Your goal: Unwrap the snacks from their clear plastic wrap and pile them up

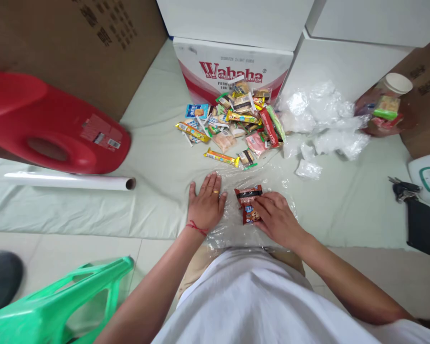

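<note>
My left hand lies flat with fingers stretched on the left side of a sheet of clear plastic film. The film is spread along the near edge of the table, wrinkled at its margins. On it sits a brown cookie packet with a dark band and a blue logo; whether it is one packet or two together I cannot tell. From the right, my right hand has its fingers over the packet and its thumb at the lower edge, hiding part of it. Beyond both hands lies a pile of wrapped snacks.
Crumpled clear plastic bags lie right of the pile, before a Wahaha carton. A red jug and white roll are left. At far right are a clear jar, keys and a black phone. A green stool stands below.
</note>
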A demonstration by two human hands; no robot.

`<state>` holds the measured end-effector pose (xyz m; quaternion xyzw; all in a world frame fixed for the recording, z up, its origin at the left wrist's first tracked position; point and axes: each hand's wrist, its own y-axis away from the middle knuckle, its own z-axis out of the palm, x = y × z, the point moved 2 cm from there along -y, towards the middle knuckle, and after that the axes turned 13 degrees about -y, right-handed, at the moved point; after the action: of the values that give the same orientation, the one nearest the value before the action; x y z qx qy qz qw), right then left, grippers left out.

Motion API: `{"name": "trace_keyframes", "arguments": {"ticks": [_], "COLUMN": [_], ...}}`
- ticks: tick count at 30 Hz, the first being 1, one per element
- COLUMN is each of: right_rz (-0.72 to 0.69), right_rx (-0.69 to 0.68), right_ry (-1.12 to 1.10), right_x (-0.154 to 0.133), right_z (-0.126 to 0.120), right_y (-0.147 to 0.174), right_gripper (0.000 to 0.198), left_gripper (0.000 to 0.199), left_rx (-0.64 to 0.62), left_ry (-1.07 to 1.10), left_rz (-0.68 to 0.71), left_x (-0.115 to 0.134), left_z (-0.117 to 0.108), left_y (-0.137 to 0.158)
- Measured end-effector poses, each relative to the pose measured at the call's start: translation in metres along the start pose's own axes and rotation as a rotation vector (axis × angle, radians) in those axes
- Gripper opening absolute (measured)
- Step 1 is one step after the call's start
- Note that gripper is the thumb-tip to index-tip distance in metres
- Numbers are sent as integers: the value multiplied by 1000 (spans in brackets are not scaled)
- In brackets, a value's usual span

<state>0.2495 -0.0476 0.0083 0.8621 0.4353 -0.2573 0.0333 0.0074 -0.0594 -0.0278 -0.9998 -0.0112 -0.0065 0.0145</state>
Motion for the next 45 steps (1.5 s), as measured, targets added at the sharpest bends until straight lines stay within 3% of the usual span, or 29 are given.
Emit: {"name": "trace_keyframes", "arguments": {"ticks": [4, 9, 16, 20, 27, 32, 40, 45], "right_rz": [-20, 30, 47, 44, 87, 100, 120, 93], "right_rx": [-51, -11, -174, -208, -162, -110, -170, -105], "right_ry": [-145, -302, -102, -79, -129, -167, -102, -142], "right_x": [4, 14, 17, 17, 24, 13, 8, 14], "right_z": [-23, -47, -18, -14, -27, -36, 1, 4], "right_y": [-8, -27, -56, -60, -55, -53, -52, -48], "right_gripper": [52, 62, 56, 56, 56, 59, 66, 78], "left_gripper": [62, 63, 62, 62, 62, 62, 62, 62], "left_rx": [-12, -8, -11, -10, -7, -1, 3, 5], "left_ry": [-4, -7, 2, 16, 26, 32, 40, 41], "left_rz": [-2, 3, -3, 0, -2, -2, 1, 1], "left_x": [1, 1, 1, 1, 1, 0, 1, 1], "left_z": [0, 1, 0, -2, -1, 1, -2, -2], "left_y": [0, 0, 0, 0, 1, 1, 1, 1]}}
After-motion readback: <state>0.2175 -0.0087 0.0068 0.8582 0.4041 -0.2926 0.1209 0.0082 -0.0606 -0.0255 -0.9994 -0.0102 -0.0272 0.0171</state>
